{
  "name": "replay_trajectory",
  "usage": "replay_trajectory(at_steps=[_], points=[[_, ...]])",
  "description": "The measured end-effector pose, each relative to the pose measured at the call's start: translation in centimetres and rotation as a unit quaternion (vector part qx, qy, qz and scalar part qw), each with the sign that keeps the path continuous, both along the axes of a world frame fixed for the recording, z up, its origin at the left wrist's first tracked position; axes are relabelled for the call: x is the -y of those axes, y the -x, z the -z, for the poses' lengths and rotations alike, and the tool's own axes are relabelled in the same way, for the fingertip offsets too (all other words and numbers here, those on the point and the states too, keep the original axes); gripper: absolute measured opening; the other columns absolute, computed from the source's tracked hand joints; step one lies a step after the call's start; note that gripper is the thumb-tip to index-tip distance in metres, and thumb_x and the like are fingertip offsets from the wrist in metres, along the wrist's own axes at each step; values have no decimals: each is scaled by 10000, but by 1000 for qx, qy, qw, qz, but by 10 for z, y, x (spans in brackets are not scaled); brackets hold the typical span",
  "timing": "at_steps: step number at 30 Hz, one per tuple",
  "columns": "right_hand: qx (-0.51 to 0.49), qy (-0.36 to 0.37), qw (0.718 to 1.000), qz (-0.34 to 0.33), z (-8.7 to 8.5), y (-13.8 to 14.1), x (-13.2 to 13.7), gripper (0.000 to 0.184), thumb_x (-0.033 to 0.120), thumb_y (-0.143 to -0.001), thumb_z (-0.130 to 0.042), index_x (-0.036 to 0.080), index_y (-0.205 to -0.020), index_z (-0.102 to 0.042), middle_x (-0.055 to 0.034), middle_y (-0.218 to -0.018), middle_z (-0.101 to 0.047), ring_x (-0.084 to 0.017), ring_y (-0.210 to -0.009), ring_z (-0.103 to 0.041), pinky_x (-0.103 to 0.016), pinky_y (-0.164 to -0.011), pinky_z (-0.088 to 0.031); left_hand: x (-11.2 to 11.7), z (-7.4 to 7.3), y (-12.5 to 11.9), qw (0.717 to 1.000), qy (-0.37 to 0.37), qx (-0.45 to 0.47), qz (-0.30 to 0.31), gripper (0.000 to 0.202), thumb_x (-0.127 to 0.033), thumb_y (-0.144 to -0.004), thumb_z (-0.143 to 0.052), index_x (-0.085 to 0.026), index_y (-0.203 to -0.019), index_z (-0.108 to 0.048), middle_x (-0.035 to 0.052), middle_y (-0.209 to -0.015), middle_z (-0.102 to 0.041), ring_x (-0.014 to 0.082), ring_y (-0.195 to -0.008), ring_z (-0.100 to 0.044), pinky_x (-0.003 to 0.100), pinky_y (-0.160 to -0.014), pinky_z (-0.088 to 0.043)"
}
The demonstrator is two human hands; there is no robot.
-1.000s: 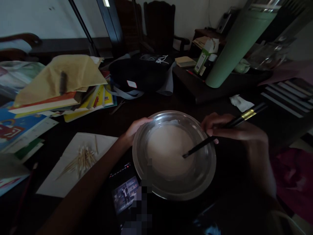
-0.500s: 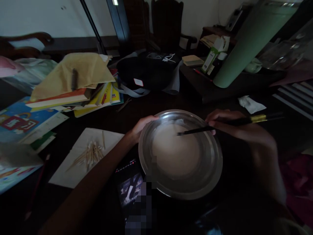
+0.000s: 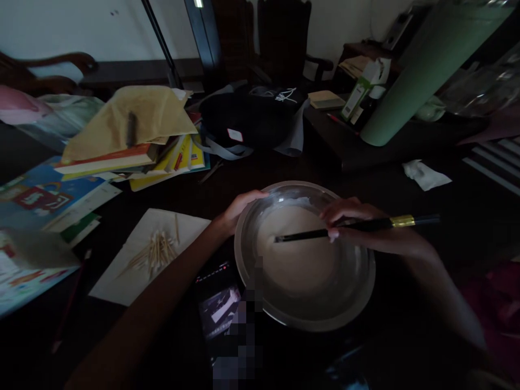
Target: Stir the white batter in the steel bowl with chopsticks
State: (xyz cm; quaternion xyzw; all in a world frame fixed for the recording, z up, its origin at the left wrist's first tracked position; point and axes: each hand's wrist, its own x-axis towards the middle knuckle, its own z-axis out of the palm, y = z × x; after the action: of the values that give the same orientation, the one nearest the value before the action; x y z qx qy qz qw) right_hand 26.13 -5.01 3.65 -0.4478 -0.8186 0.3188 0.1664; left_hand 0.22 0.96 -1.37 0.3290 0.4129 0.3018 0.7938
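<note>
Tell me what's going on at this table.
A person's left hand grips the far-left rim of a metal bowl on a dark, cluttered table. The right hand holds black chopsticks almost level across the bowl, tips over the pale mixture inside. A lit phone lies just left of the bowl, beside toothpicks on a sheet of paper; books are stacked behind.

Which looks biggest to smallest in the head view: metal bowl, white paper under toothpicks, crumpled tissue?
1. Round shiny metal bowl
2. White paper under toothpicks
3. Crumpled white tissue, though it lies farther away
</note>
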Motion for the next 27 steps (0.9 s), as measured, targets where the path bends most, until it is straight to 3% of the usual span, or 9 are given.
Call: replay_trajectory(at_steps=[5, 11, 14, 17, 20, 22, 27], points=[[23, -51, 993, 107, -1, -8, -3, 199, 446, -812, -533, 265, -766, -604, 5, -911, -637, -207, -925, -568, -455, -909, -298, 2, -3, 1, 999, 49, 11, 11, 291, -240, -808, -496, -133, -585, -649, 12, -521, -630, 87, -473, -566, 202, -533, -444], [65, -52, 986, 144, -21, -30, -1, 260, 505, -810, -492, 275, -772, -607, -14, -914, -637, -239, -940, -558, -461, -865, -362, 4, -6, 0, 996, 85, 33, 14, 323, -251, -820, -468, -126, -573, -634, 24, -511, -621, 102, -460, -574, 214, -520, -442], [57, -14, 994, 91, -27, -37, 3, 231, 467, -792, -533, 259, -745, -622, -24, -906, -631, -209, -870, -582, -395, -764, -453, 3, -7, -1, 996, 86, 23, 9, 318, -243, -822, -461, -122, -593, -644, 27, -513, -625, 105, -473, -583, 211, -528, -445], [17, 59, 997, -43, -26, -33, 4, 166, 364, -793, -560, 225, -727, -624, -31, -896, -624, -134, -722, -595, -290, -624, -493, 3, -8, -2, 996, 84, 16, -1, 298, -236, -817, -477, -126, -600, -649, 20, -514, -630, 96, -474, -579, 201, -533, -442], [20, 54, 992, -115, -17, -16, 4, 121, 314, -786, -584, 211, -735, -621, -28, -882, -632, -139, -814, -601, -286, -717, -490, 4, -9, -2, 996, 87, 20, 1, 330, -227, -833, -442, -122, -604, -655, 28, -530, -642, 99, -480, -584, 203, -538, -446], [16, 7, 996, -85, -10, -5, 5, 120, 339, -780, -593, 224, -795, -623, -23, -895, -637, -163, -914, -584, -314, -795, -467, 4, -9, -3, 996, 90, 24, 3, 350, -221, -843, -419, -115, -614, -661, 30, -536, -645, 96, -486, -586, 201, -548, -448], [42, -35, 995, 82, -4, -1, 4, 263, 493, -804, -502, 257, -773, -613, -7, -901, -645, -201, -927, -572, -398, -828, -428, 4, -8, -3, 995, 88, 36, 11, 375, -224, -850, -410, -111, -585, -651, 32, -518, -636, 89, -477, -579, 196, -545, -444]])
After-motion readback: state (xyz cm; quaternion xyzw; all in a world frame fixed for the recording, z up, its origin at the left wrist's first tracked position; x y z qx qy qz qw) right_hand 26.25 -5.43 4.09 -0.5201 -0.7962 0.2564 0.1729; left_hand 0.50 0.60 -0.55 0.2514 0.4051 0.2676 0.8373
